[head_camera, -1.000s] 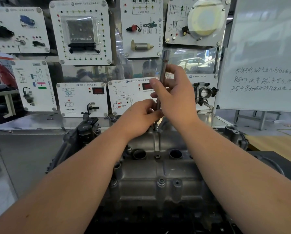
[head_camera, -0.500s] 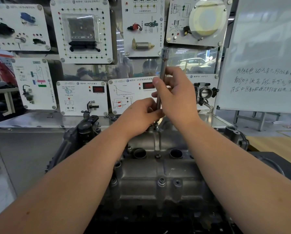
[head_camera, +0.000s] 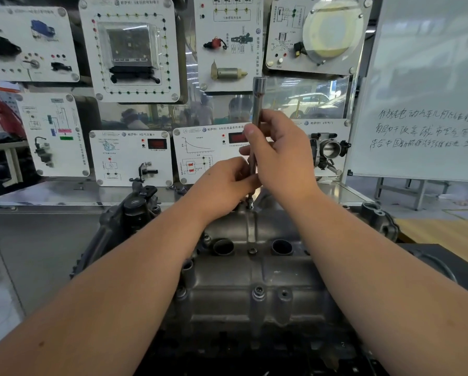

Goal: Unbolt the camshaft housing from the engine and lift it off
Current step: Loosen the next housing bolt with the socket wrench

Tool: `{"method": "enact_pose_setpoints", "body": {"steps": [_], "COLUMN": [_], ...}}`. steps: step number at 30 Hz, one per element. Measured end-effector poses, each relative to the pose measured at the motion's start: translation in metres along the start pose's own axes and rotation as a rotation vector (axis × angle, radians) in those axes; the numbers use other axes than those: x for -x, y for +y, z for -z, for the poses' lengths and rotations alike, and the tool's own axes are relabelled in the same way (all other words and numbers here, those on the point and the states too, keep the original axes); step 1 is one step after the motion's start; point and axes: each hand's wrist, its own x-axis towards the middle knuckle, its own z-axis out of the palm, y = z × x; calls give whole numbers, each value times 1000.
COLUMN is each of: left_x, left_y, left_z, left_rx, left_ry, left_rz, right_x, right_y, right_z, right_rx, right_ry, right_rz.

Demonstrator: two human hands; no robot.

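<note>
**Kid:** What step is this?

**Helper:** I think it is the unbolting step. The long metal tool (head_camera: pixel 256 118) stands almost straight up, and its thin bottom end sits on a bolt (head_camera: pixel 250 204) at the far edge of the grey metal cover (head_camera: pixel 254 278). That cover sits on top of the engine, right in front of the person, between both arms.

**Kid:** What is the right hand doing?

**Helper:** The right hand (head_camera: pixel 279 156) wraps its fingers and thumb around the middle of the tool. It is grasping it, not loose.

**Kid:** And the left hand?

**Helper:** The left hand (head_camera: pixel 222 185) is lower down. Its fingertips pinch the thin part of the tool, just above the bolt. It seems to keep the tip steady.

**Kid:** Is the cover ready to come off?

**Helper:** I don't think so. I can see at least 2 more bolts in it, 1 in the middle (head_camera: pixel 252 251) and 1 near the front (head_camera: pixel 258 291). So lifting looks a long way off.

**Kid:** What comes next?

**Helper:** My guess is the tool must turn while it stays straight, so the tip does not slip off the bolt. Once the bolt is loose, it has to come out, and then the tool goes to another bolt.

**Kid:** Is that bolt loose already?

**Helper:** I cannot tell. The hands hide most of it.
</note>
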Motion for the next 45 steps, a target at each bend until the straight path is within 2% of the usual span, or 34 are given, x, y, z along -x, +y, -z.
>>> {"method": "enact_pose_setpoints", "body": {"steps": [4, 9, 16, 33, 38, 45], "left_x": [-1, 1, -1, -1, -1, 4], "left_y": [-4, 1, -2, -3, -1, 4], "left_z": [0, 1, -1, 2, 2, 3], "left_rx": [8, 17, 20, -40, -41, -40], "left_ry": [-25, -39, -16, -5, 20, -29], "left_rz": [-16, -27, -8, -31, -30, -59], "right_x": [-1, 1, -3, -1, 1, -1], "right_y": [0, -1, 3, -2, 0, 0], "right_z": [-1, -1, 1, 0, 0, -1], "right_rx": [28, -23, 47, -4, 4, 3], "right_ry": [-45, 15, 50, -56, -3, -22], "right_rz": [-7, -22, -5, -66, -36, -46]}}
